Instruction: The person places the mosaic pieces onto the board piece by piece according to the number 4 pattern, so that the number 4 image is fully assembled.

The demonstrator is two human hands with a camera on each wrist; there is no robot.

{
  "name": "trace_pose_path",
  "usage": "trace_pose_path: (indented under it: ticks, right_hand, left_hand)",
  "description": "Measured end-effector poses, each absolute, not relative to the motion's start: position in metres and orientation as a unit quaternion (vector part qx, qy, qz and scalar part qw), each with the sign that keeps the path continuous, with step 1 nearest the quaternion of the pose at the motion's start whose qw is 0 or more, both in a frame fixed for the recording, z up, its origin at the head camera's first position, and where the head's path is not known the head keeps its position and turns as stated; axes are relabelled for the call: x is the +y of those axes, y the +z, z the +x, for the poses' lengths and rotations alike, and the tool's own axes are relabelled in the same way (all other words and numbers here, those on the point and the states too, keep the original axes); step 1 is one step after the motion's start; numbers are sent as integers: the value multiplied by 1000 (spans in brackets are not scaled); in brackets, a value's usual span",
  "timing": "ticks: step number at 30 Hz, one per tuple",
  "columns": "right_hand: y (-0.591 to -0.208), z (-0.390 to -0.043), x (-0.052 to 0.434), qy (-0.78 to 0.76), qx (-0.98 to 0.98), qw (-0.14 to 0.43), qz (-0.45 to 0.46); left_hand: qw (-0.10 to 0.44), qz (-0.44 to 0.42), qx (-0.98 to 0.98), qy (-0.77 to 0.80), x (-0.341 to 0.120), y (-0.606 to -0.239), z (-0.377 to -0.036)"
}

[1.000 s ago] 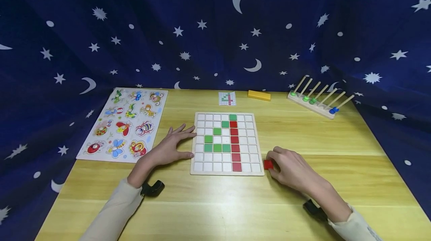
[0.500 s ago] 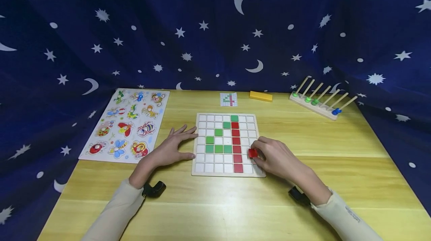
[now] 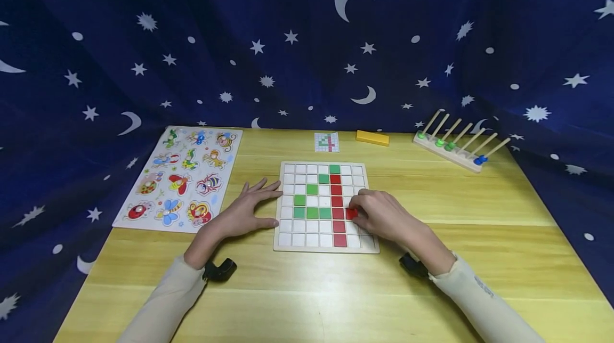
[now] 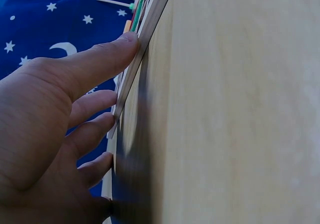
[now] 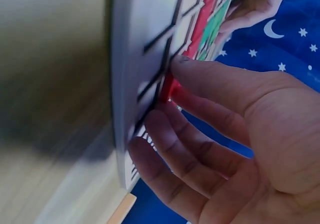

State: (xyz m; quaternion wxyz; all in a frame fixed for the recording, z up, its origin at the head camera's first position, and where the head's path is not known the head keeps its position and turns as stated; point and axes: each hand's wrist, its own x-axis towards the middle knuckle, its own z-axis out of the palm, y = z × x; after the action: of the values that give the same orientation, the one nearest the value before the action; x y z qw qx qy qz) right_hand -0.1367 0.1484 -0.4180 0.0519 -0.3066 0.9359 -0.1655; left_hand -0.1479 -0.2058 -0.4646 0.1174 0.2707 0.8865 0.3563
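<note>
A square wooden grid board (image 3: pixel 312 249) lies in the middle of the table, its cells filled with white, green and red squares. Red ones form a column, and green ones make a slanting line and a short row to its left. My right hand (image 3: pixel 386 216) pinches a red square tile (image 3: pixel 352 213) between thumb and fingers, over the cell just right of the red column. In the right wrist view the red tile (image 5: pixel 168 87) sits right at the board's surface, partly hidden by the fingers. My left hand (image 3: pixel 243 212) has its fingers spread, fingertips touching the board's left edge.
Behind the board lie a small pattern card (image 3: pixel 326 142) and a yellow block (image 3: pixel 372 138). An insect puzzle board (image 3: pixel 165 172) is at the left. A wooden peg rack (image 3: pixel 448 154) with green and blue beads stands at back right. A starry curtain (image 3: pixel 307 55) hangs behind.
My right hand has carried the red tile from beside the board's lower right corner, leftward and away from me, to the cell beside the red column. The left hand has stayed at the edge.
</note>
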Motion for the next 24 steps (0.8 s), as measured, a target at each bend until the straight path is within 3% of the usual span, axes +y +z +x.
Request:
trace_pose_path:
  ticks: [11, 19, 24]
  right_hand:
    - [-416, -146, 145, -172, 930, 68, -318]
    - [-424, -133, 160, -183, 935, -46, -300]
    - [-428, -120, 172, -173, 935, -86, -296]
  left_hand:
    - [115, 263, 889, 358, -209, -466, -146]
    - [109, 267, 889, 356, -204, -469, -149]
    - [78, 253, 899, 348, -211, -464, -144]
